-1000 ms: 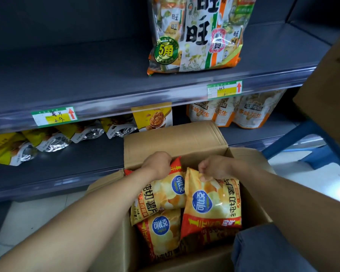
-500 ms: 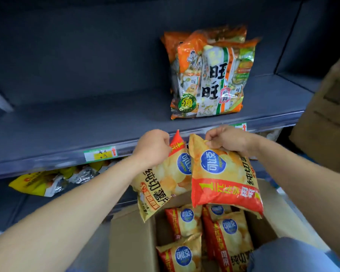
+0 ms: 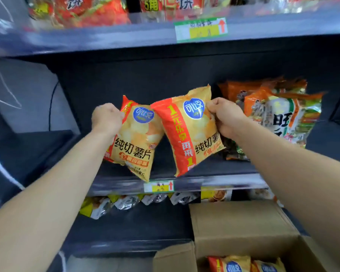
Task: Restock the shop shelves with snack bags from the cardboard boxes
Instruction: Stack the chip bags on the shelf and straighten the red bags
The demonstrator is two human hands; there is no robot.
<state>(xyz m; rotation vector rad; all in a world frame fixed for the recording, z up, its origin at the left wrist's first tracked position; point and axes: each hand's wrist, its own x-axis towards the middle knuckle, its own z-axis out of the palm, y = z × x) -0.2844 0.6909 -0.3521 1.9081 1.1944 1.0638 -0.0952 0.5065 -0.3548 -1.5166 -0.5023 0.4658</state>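
My left hand (image 3: pixel 106 118) grips the top corner of a yellow-and-red chip bag (image 3: pixel 134 142), held over the front of the middle grey shelf (image 3: pixel 214 182). My right hand (image 3: pixel 225 116) holds a second chip bag (image 3: pixel 188 132) of the same kind, tilted, just to the right of the first; the two bags nearly touch. The open cardboard box (image 3: pixel 241 230) sits at the bottom right, with more chip bags (image 3: pixel 243 265) inside.
A stack of orange-and-white rice cracker packs (image 3: pixel 279 116) stands on the middle shelf, right of my right hand. Red snack bags (image 3: pixel 90 10) fill the shelf above. Yellow and silver packets (image 3: pixel 126 203) lie on the shelf below. Price tags (image 3: pixel 159 186) mark the shelf edges.
Both hands lifted a chip bag each out of the box and raised them to the middle shelf. The view tilted upward, so the box now sits at the bottom.
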